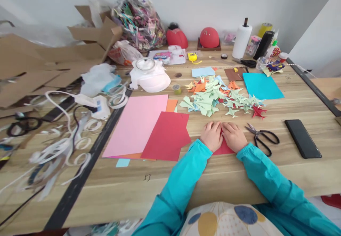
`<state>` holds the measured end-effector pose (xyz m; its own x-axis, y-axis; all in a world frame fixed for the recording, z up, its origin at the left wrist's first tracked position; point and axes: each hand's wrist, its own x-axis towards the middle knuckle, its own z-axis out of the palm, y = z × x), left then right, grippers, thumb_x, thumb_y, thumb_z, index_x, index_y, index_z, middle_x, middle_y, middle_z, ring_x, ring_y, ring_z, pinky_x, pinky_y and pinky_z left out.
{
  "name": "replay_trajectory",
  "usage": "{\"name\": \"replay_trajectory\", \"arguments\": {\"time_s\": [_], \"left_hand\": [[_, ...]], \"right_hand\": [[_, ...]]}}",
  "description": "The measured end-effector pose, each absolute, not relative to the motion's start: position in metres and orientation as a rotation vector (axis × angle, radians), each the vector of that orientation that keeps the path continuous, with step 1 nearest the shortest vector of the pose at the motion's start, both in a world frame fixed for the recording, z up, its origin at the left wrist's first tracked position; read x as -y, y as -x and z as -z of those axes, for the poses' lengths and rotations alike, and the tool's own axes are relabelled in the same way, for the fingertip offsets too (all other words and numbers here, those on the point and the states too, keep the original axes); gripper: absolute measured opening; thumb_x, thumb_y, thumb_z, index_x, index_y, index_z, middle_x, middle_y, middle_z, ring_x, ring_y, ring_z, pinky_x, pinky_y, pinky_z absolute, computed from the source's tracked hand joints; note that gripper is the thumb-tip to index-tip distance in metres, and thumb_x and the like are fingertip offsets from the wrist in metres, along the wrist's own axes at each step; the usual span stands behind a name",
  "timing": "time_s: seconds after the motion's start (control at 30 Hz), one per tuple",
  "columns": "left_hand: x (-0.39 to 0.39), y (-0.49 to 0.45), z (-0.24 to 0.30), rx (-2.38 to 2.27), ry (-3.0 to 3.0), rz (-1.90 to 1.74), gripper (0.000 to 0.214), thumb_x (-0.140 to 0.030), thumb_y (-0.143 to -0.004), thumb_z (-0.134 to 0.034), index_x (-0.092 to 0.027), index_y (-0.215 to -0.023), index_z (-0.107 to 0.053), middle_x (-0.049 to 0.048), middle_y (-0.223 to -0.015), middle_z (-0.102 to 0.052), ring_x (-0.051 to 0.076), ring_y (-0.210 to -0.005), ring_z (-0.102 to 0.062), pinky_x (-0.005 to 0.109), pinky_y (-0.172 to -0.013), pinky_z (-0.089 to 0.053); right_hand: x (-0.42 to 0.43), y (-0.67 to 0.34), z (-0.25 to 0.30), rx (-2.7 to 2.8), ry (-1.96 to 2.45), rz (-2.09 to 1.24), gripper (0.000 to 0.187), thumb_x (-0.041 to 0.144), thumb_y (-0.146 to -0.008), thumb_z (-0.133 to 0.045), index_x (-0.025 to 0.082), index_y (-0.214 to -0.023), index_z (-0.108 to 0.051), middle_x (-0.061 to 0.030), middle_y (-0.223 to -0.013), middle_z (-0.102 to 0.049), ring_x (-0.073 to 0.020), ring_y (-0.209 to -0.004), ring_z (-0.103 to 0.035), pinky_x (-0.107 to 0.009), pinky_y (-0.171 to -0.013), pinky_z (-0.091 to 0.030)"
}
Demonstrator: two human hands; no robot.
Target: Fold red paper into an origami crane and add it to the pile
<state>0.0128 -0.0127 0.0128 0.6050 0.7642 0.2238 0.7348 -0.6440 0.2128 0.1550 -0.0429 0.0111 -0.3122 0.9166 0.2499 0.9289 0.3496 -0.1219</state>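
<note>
A small piece of red paper [224, 148] lies on the wooden table in front of me, mostly covered by my hands. My left hand [212, 137] presses on its left side, fingers together and curled at the paper's far edge. From the right, my right hand [234, 137] grips the same paper, its fingertips meeting those of the left. Whatever fold lies under the fingers is hidden. Just beyond the hands sits a pile of folded paper figures [210, 95], mostly pale green with some orange, blue and red. Black-handled scissors [262, 136] rest open beside my right hand.
Red sheets [166, 134] and a pink sheet [142, 117] lie to the left. A black phone [303, 138] is at the right, a turquoise sheet [263, 86] behind it. Cables, a power strip [99, 108] and cardboard boxes [80, 56] crowd the left. A white roll [242, 40] stands at the back.
</note>
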Motion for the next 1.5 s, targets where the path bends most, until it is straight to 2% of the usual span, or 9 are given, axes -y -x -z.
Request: {"name": "replay_trajectory", "arguments": {"time_s": [0.23, 0.43, 0.8, 0.93, 1.0, 1.17, 1.5], "left_hand": [[0.016, -0.017, -0.009, -1.309, -2.816, -0.447, 0.045, -0.028, -0.081, -0.038, -0.011, -0.122, -0.046, 0.0105, -0.126, -0.046, 0.027, -0.108, -0.039, 0.041, -0.091, -0.034], [0.017, -0.018, -0.007, -1.307, -2.846, -0.469, 0.043, -0.027, -0.08, -0.039, -0.01, -0.118, -0.049, 0.0117, -0.124, -0.048, 0.027, -0.108, -0.039, 0.042, -0.091, -0.034], [0.016, -0.018, -0.007, -1.306, -2.812, -0.524, 0.043, -0.027, -0.08, -0.039, -0.008, -0.117, -0.049, 0.0111, -0.126, -0.046, 0.027, -0.108, -0.039, 0.041, -0.09, -0.034], [0.016, -0.017, -0.008, -1.298, -2.801, -0.532, 0.043, -0.027, -0.08, -0.04, -0.01, -0.118, -0.049, 0.0122, -0.125, -0.047, 0.026, -0.109, -0.039, 0.042, -0.089, -0.034], [0.016, -0.016, -0.007, -1.293, -2.797, -0.548, 0.043, -0.027, -0.08, -0.04, -0.01, -0.118, -0.049, 0.0123, -0.124, -0.047, 0.026, -0.109, -0.039, 0.042, -0.09, -0.033], [0.013, -0.012, -0.005, -1.259, -2.777, -0.541, 0.045, -0.031, -0.077, -0.043, -0.012, -0.118, -0.049, 0.0089, -0.126, -0.047, 0.026, -0.109, -0.038, 0.04, -0.091, -0.034], [0.012, -0.01, -0.005, -1.274, -2.75, -0.582, 0.044, -0.03, -0.079, -0.042, -0.013, -0.119, -0.048, 0.0091, -0.124, -0.049, 0.024, -0.111, -0.039, 0.04, -0.091, -0.035]], "right_hand": [[0.05, -0.146, -0.018, 2.474, 1.76, 0.231, 0.041, 0.015, -0.084, -0.04, 0.008, -0.124, -0.044, -0.015, -0.124, -0.049, -0.0259, -0.109, -0.041, -0.04, -0.084, -0.035], [0.061, -0.146, -0.021, 2.444, 1.778, 0.274, 0.038, 0.014, -0.083, -0.039, 0.011, -0.119, -0.05, -0.0146, -0.124, -0.05, -0.0272, -0.109, -0.043, -0.042, -0.085, -0.035], [0.121, -0.164, -0.022, 2.447, 1.809, 0.343, 0.032, 0.027, -0.084, -0.047, 0.011, -0.109, -0.058, -0.0148, -0.118, -0.055, -0.0275, -0.105, -0.048, -0.04, -0.084, -0.036], [0.116, -0.17, -0.034, 2.452, 1.783, 0.242, 0.03, 0.034, -0.086, -0.042, 0.016, -0.101, -0.062, -0.0097, -0.11, -0.061, -0.0233, -0.096, -0.053, -0.037, -0.081, -0.036], [0.101, -0.168, -0.04, 2.432, 1.819, 0.208, 0.035, 0.036, -0.088, -0.037, 0.017, -0.109, -0.057, -0.0098, -0.107, -0.061, -0.0222, -0.093, -0.054, -0.036, -0.079, -0.036], [0.061, -0.149, -0.039, 2.422, 1.849, 0.228, 0.045, 0.047, -0.086, -0.034, 0.02, -0.119, -0.051, -0.0132, -0.117, -0.053, -0.0256, -0.102, -0.049, -0.039, -0.082, -0.035], [0.073, -0.147, -0.024, 2.402, 1.838, 0.272, 0.05, 0.047, -0.085, -0.036, 0.014, -0.118, -0.051, -0.0146, -0.125, -0.049, -0.0285, -0.112, -0.043, -0.044, -0.087, -0.035]]}}
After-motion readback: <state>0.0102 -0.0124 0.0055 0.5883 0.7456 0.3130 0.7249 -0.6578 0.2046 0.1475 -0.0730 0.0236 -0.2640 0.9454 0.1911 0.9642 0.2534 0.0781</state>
